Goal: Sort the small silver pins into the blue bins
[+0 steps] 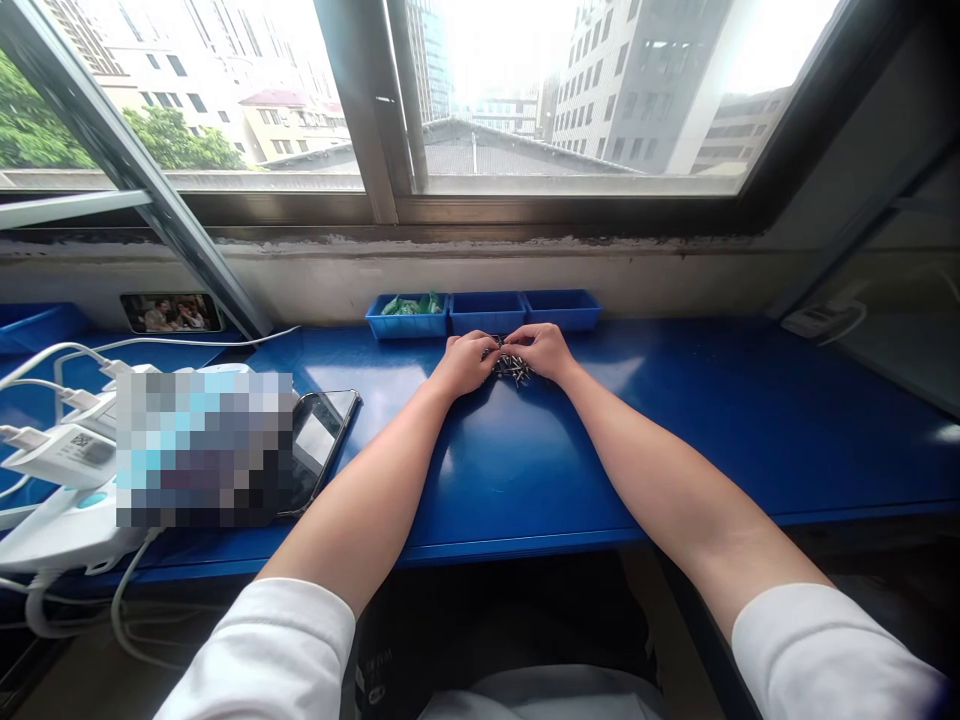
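Note:
A small heap of dark metal fasteners, possibly screws or rivets [513, 368], lies on the blue tabletop [517, 470] near the back. My left hand [465, 363] and my right hand [544, 350] rest on either side of it, their fingertips meeting at the heap. Whether either hand holds a piece is too small to tell. Behind the hands stand several blue plastic bins. The left bin [406, 318] has green packets in it, while the middle bin [487, 314] and right bin [562, 310] show no visible contents.
To the left lie a smartphone [319, 448], a pixelated object [202, 448] and a white power strip [56, 450] with cables. A second phone [171, 312] leans against the wall. A blue tray [37, 325] sits far left. A window frame [390, 205] runs behind the table.

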Available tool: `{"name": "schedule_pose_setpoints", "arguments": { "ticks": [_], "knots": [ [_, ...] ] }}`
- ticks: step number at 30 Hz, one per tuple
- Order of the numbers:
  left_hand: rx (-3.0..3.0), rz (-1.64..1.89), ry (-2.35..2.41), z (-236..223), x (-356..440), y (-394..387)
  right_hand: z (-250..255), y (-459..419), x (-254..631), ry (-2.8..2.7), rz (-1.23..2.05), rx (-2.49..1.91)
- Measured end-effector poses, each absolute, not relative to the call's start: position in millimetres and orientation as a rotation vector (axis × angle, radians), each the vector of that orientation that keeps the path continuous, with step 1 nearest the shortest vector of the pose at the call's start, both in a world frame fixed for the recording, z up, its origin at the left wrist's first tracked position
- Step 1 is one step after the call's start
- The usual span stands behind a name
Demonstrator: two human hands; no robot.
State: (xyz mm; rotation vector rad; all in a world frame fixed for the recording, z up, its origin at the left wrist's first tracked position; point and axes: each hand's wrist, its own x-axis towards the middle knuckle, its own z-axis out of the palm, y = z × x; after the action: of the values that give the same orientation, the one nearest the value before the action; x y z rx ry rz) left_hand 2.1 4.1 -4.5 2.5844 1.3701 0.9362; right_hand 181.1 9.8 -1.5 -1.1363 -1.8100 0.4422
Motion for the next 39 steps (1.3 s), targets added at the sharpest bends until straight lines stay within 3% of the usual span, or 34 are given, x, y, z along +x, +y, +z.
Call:
{"name": "schedule_pose_setpoints", "arguments": {
  "ticks": [16,39],
  "knots": [
    [2.578,1.058,1.423,0.5,2.9,2.8,8.0,7.9,174.6,-1.550,0.891,-1.026],
    [2.434,1.071,1.678,4.5,1.3,1.3,4.4,14.7,185.1,-1.564,0.527,-1.200]
  ]
}}
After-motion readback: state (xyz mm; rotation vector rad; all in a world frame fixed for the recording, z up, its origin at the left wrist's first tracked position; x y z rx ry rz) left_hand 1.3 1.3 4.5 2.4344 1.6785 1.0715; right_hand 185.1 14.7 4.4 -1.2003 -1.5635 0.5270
